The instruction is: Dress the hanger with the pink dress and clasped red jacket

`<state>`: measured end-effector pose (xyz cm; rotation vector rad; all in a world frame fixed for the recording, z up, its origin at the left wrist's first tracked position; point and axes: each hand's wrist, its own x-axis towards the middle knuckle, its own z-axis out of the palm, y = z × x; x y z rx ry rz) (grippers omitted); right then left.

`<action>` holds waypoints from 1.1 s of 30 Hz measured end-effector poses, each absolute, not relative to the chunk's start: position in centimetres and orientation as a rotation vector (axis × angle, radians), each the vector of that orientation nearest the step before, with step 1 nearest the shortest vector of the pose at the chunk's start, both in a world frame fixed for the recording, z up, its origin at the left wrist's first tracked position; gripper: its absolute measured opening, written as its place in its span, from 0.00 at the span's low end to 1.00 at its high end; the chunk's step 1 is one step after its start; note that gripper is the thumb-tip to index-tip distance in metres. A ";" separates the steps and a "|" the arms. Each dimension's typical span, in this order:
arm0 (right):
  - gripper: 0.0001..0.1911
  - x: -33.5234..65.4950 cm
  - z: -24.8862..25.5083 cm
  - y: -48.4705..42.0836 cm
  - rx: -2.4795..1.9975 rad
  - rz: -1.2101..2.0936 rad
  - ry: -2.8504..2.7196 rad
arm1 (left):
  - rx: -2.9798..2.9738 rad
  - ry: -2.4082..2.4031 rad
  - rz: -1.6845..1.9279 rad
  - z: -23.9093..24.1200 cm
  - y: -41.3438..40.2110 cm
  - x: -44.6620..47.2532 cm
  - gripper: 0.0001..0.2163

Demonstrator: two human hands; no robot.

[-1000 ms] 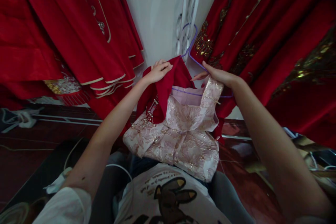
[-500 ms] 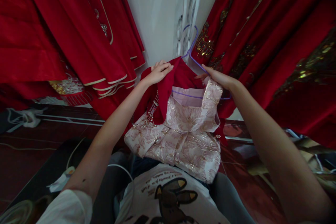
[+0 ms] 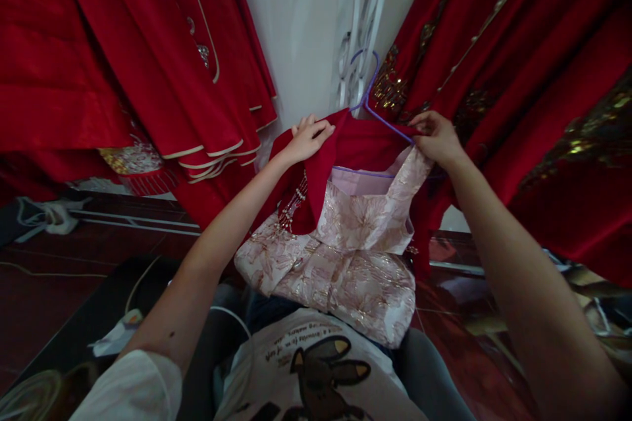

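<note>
A pale pink brocade dress (image 3: 355, 270) with gold leaf patterns lies across my lap, its upper part on a purple hanger (image 3: 376, 107). Over the hanger lies a red jacket (image 3: 318, 191) with a beaded tassel on its left front. My left hand (image 3: 312, 136) is closed on the red jacket at its left shoulder. At the hanger's right arm, my right hand (image 3: 434, 136) pinches the jacket's red edge beside the dress strap (image 3: 411, 174). The dress's left strap is hidden under the red cloth.
Red garments (image 3: 162, 79) with cream piping hang at left. Sequinned red garments (image 3: 518, 92) hang at right. Between them stands a white surface with metal bars (image 3: 363, 26). A rack's rails (image 3: 133, 222) run low over the dark red floor.
My right hand has moved right and up from inside the strap, drawing the red cloth out to the hanger's right arm. My left hand keeps its hold. The view has shifted slightly.
</note>
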<state>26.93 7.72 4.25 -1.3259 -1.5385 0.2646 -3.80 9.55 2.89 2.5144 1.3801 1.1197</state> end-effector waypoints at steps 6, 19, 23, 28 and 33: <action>0.18 32.4 5.0 4.6 -1.602 -0.180 -1.460 | 2.508 1.361 1.176 2.4 9.6 -3.5 0.18; 0.20 33.4 5.6 -5.8 -1.566 0.710 -1.393 | 2.525 1.453 1.171 2.0 8.7 -3.0 0.17; 0.25 26.6 2.9 -3.8 -1.170 0.537 -1.281 | 2.532 1.556 1.166 1.9 7.6 -2.3 0.17; 0.18 17.3 -1.1 -1.4 -0.934 0.822 -1.592 | 2.538 1.741 1.232 2.4 5.6 -2.4 0.19; 0.18 14.3 -3.7 -2.1 -0.847 0.789 -1.590 | 2.552 1.702 1.297 2.0 5.9 -3.0 0.22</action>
